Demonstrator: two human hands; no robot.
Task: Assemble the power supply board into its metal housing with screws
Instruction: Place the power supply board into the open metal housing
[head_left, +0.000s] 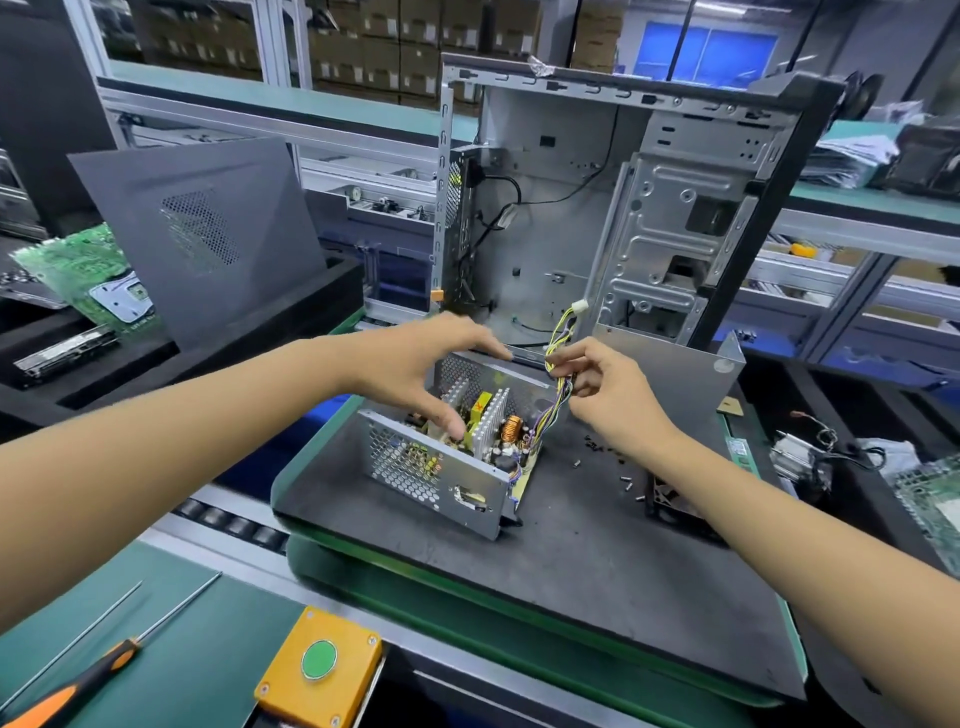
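Inside perforated metal housing (410, 470), crowded power supply board (501, 439)

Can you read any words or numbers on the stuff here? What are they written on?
No text can be read in this picture.
Yellow sticker on the power supply board, inside the open perforated metal housing: red mark, too blurred.
Green circuit board at the left: white print, too small.
Stacked cardboard boxes behind: labels blurred.

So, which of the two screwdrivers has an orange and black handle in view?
The screwdriver nearer the yellow button box; of the other screwdriver, left of it, only a bare shaft shows.
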